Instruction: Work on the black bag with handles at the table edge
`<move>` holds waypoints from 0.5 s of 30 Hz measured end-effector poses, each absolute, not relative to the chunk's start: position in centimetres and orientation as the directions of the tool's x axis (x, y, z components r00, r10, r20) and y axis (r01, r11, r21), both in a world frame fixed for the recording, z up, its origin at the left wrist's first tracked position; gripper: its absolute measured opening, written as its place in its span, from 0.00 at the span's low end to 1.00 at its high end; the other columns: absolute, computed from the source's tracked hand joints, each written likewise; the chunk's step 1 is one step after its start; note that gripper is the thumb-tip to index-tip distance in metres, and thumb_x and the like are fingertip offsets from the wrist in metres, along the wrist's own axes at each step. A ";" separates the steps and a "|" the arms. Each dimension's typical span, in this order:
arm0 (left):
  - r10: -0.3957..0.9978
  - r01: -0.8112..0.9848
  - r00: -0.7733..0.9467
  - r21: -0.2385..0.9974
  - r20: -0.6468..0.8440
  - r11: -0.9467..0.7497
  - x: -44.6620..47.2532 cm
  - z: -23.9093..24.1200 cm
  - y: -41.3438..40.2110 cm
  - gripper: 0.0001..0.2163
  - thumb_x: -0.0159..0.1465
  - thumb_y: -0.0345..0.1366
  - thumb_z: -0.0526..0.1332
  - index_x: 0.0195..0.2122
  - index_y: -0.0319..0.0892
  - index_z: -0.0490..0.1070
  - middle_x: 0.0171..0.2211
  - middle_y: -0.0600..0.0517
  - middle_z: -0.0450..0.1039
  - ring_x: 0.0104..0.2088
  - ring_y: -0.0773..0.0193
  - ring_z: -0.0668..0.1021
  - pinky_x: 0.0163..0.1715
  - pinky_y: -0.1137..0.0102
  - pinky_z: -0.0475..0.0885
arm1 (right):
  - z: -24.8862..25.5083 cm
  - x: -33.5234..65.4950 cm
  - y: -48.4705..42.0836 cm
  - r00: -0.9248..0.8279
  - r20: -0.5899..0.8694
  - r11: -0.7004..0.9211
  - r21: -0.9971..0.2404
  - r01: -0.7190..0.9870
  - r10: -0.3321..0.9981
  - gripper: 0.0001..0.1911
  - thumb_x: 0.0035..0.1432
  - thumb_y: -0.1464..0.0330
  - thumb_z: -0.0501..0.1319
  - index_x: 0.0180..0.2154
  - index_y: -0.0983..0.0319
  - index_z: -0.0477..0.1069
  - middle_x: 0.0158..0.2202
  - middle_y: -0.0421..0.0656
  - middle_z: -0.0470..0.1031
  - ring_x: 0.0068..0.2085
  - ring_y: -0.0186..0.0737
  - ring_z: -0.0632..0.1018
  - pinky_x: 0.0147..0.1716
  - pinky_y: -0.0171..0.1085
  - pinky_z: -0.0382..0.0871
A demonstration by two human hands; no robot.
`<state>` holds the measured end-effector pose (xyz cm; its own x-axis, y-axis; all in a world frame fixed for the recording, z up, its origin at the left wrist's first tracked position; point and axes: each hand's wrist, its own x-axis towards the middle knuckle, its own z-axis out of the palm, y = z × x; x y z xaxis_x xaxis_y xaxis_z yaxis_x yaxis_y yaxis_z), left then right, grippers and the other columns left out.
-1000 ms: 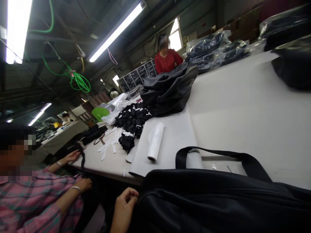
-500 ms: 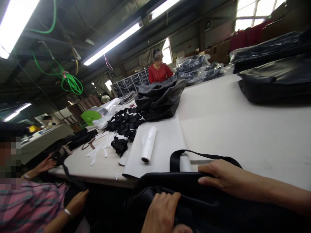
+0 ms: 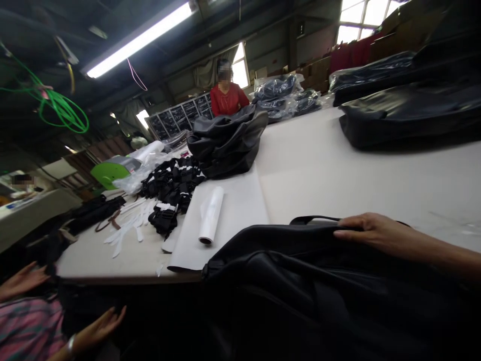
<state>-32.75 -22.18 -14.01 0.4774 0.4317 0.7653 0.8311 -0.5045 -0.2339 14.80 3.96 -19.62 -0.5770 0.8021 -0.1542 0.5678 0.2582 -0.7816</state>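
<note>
A large black bag (image 3: 300, 286) fills the near edge of the white table (image 3: 338, 170), and a loop of its strap (image 3: 311, 218) shows at its top. My right hand (image 3: 370, 231) lies flat on the bag's upper far edge beside the strap, fingers stretched out to the left. My left hand is out of sight. A white paper sheet with a white roll (image 3: 211, 214) on it lies just left of the bag.
A heap of black strap pieces (image 3: 171, 183) and white strips (image 3: 128, 225) lie to the left. A slumped black bag (image 3: 227, 140) sits mid-table, with more black bags (image 3: 409, 115) at right. A person in red (image 3: 226, 98) stands at the far end. A co-worker's hands (image 3: 98, 328) are at lower left.
The bag has risen and shifted right, covering the strap loop and the space behind it. My left hand, which was on the bag's front, has dropped out of view. The view has turned left.
</note>
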 end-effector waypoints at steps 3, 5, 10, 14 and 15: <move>0.485 0.812 0.486 -0.171 0.727 -0.558 -21.4 -15.1 -19.5 0.18 0.69 0.24 0.48 0.35 0.45 0.76 0.34 0.58 0.78 0.29 0.70 0.82 0.26 0.79 0.77 | -20.6 14.5 3.1 -0.588 -0.178 0.229 -0.803 0.550 0.789 0.27 0.57 0.43 0.60 0.33 0.61 0.76 0.32 0.44 0.76 0.35 0.48 0.73 0.36 0.40 0.66; 0.531 0.838 0.449 -0.132 0.719 -0.529 -13.9 -17.0 -17.2 0.11 0.67 0.27 0.56 0.44 0.42 0.77 0.44 0.48 0.80 0.46 0.56 0.83 0.42 0.67 0.82 | -20.6 13.8 2.1 -0.605 -0.154 0.214 -0.845 0.491 0.781 0.26 0.58 0.44 0.61 0.31 0.61 0.75 0.32 0.42 0.73 0.35 0.45 0.71 0.35 0.38 0.64; 0.628 0.832 0.536 -0.226 0.564 -0.507 -8.2 -20.6 -13.8 0.17 0.64 0.39 0.61 0.48 0.30 0.73 0.38 0.41 0.80 0.38 0.48 0.83 0.38 0.59 0.82 | -19.1 12.6 -0.3 -0.619 -0.156 0.181 -0.877 0.446 0.770 0.27 0.58 0.44 0.61 0.28 0.63 0.68 0.28 0.39 0.64 0.30 0.37 0.63 0.29 0.35 0.57; 0.597 0.634 0.708 0.033 0.377 -0.773 -14.0 -18.1 -15.0 0.08 0.62 0.30 0.61 0.43 0.39 0.75 0.29 0.50 0.74 0.26 0.60 0.78 0.29 0.68 0.77 | -16.8 13.2 -0.7 -0.619 -0.185 0.180 -0.859 0.479 0.763 0.27 0.60 0.45 0.58 0.27 0.62 0.66 0.25 0.38 0.61 0.27 0.35 0.61 0.25 0.34 0.54; 0.556 0.573 0.744 0.074 0.371 -0.816 -16.2 -16.9 -15.4 0.07 0.64 0.35 0.62 0.43 0.45 0.75 0.28 0.52 0.73 0.27 0.60 0.78 0.30 0.68 0.77 | -16.1 13.4 -0.3 -0.611 -0.170 0.209 -0.842 0.498 0.773 0.27 0.60 0.45 0.58 0.27 0.62 0.65 0.24 0.37 0.61 0.27 0.35 0.61 0.25 0.34 0.53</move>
